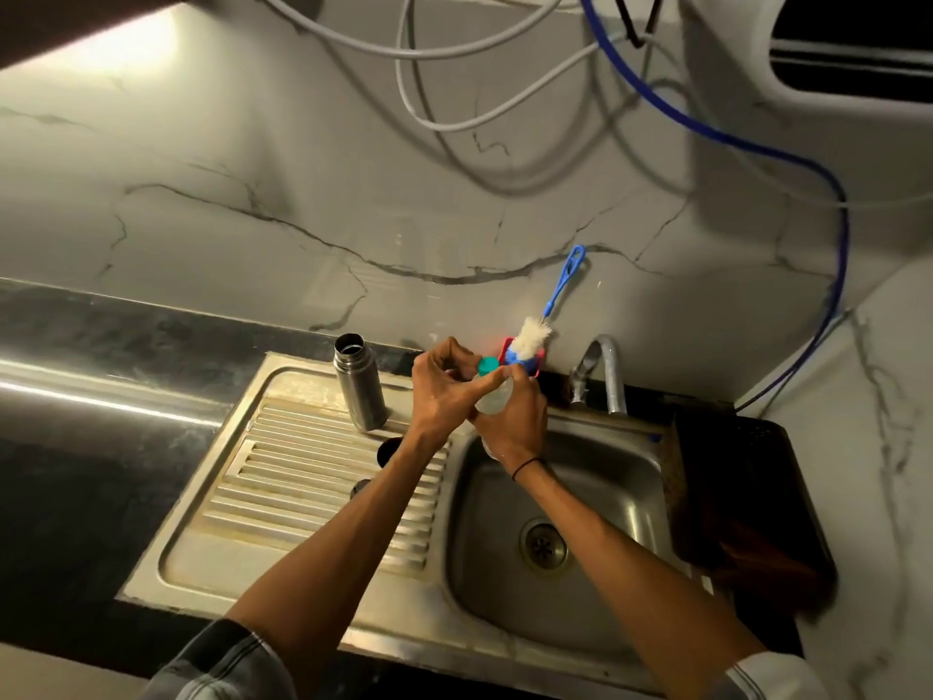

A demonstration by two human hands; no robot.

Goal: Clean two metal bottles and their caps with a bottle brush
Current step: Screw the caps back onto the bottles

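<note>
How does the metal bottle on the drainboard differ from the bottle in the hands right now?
The metal bottle is opaque steel; the held bottle looks clear plastic. The metal bottle stands free on the drainboard, untouched; the clear bottle is gripped by the right hand above the sink. The metal bottle's mouth is open; the clear bottle wears a teal cap, with the left hand at it.

My right hand (515, 421) grips a clear bottle (492, 402) over the sink (606, 497); my left hand (444, 391) pinches its teal cap (487, 366).
</note>
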